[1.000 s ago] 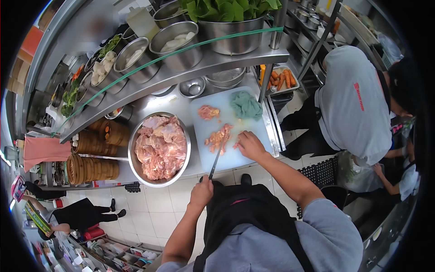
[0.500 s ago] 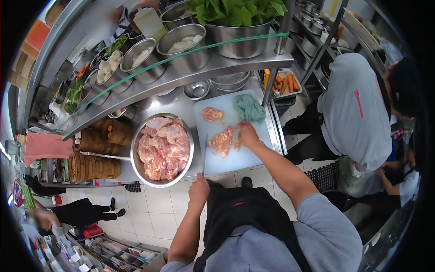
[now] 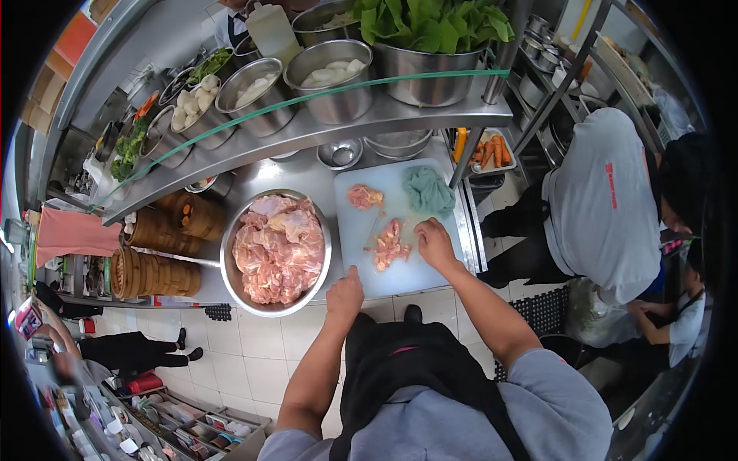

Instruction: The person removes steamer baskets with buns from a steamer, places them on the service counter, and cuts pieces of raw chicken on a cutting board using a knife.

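My left hand (image 3: 344, 294) is closed at the front edge of the white cutting board (image 3: 354, 265), fingers wrapped round the knife's handle; the blade can barely be made out. Cut pieces of raw meat (image 3: 390, 247) lie in a loose pile on the board. Just right of them, my right hand (image 3: 435, 244) has its fingers curled together over the board, and anything between them is hidden. Behind the pile sit a smaller piece of meat (image 3: 364, 197) and a crumpled green cloth (image 3: 429, 191). A steel bowl (image 3: 326, 265) full of raw meat stands left of the board.
Above the counter runs a steel shelf (image 3: 307, 138) with several steel containers and leafy greens (image 3: 430, 23). Bamboo steamers (image 3: 154, 273) stand at the left. A tray of carrots (image 3: 492, 152) is at the back right. A person (image 3: 600, 200) stands on the right; others are farther off.
My right hand has moved from the pile's far edge toward me and right. The cut pieces are bunched closer together. The blade, plain before, is now hard to see.
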`<control>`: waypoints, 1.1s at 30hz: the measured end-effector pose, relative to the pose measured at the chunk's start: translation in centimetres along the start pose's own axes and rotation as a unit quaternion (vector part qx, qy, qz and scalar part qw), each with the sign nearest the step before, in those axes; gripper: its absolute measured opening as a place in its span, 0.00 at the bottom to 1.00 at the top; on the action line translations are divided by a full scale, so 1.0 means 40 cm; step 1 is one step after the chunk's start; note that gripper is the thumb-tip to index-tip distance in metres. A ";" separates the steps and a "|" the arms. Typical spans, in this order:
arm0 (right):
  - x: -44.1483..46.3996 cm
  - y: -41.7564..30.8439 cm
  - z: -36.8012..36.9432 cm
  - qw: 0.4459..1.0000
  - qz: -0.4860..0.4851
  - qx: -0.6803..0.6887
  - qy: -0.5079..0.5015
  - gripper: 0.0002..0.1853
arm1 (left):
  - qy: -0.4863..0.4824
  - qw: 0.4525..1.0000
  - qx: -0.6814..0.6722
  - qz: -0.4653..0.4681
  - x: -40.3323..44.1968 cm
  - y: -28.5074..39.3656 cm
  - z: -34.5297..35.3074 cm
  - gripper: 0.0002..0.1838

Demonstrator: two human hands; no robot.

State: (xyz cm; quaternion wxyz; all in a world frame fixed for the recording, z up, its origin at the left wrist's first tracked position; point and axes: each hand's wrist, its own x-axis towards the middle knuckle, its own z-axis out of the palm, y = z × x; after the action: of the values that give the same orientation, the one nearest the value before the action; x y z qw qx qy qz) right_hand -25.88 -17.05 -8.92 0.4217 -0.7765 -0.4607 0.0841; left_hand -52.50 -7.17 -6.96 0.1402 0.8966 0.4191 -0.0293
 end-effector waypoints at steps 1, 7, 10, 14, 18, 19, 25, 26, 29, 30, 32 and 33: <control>0.007 0.009 -0.007 1.000 0.005 0.004 0.010 0.10 | 0.001 1.000 0.001 0.001 0.000 0.010 0.001 0.10; 0.038 0.074 0.004 0.997 0.046 -0.006 0.054 0.13 | -0.052 0.994 0.059 0.074 -0.035 0.061 -0.055 0.07; 0.041 0.086 0.009 0.997 0.038 -0.014 0.073 0.12 | -0.009 0.998 0.047 0.040 -0.007 0.047 -0.029 0.07; 0.051 0.077 0.010 0.997 0.074 -0.014 0.034 0.11 | -0.008 0.993 0.063 0.100 -0.017 0.045 -0.036 0.07; 0.041 0.071 0.024 0.998 0.019 -0.036 0.049 0.10 | -0.042 0.998 0.047 0.032 -0.095 0.039 -0.104 0.07; 0.034 0.061 0.024 0.999 -0.022 -0.041 0.012 0.10 | -0.044 0.997 0.049 0.034 -0.113 0.031 -0.098 0.07; -0.024 -0.006 0.026 0.993 -0.053 -0.016 -0.106 0.13 | -0.069 0.997 -0.035 -0.029 -0.208 0.066 0.028 0.13; -0.036 -0.008 0.025 0.993 -0.067 0.008 -0.094 0.16 | -0.084 0.994 -0.065 -0.018 -0.207 0.087 0.038 0.14; -0.070 -0.054 -0.018 0.996 -0.045 -0.005 -0.074 0.28 | -0.069 0.992 -0.102 -0.009 -0.192 0.108 0.004 0.13; -0.079 -0.065 -0.020 0.996 -0.047 -0.005 -0.078 0.28 | -0.056 0.992 -0.110 -0.008 -0.194 0.110 -0.007 0.12; -0.093 -0.086 -0.016 0.981 -0.125 -0.136 -0.055 0.40 | -0.051 0.991 -0.122 -0.016 -0.203 0.092 -0.032 0.12; -0.085 -0.097 -0.004 0.981 -0.126 -0.135 -0.056 0.40 | -0.045 0.990 -0.131 -0.019 -0.206 0.077 -0.043 0.12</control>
State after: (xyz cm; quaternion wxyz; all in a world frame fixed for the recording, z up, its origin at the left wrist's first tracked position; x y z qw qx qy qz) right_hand -30.23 -18.95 -6.85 0.2941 -0.7558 -0.5849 0.0108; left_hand -55.63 -14.69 -3.20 0.2748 0.8602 0.4292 -0.0171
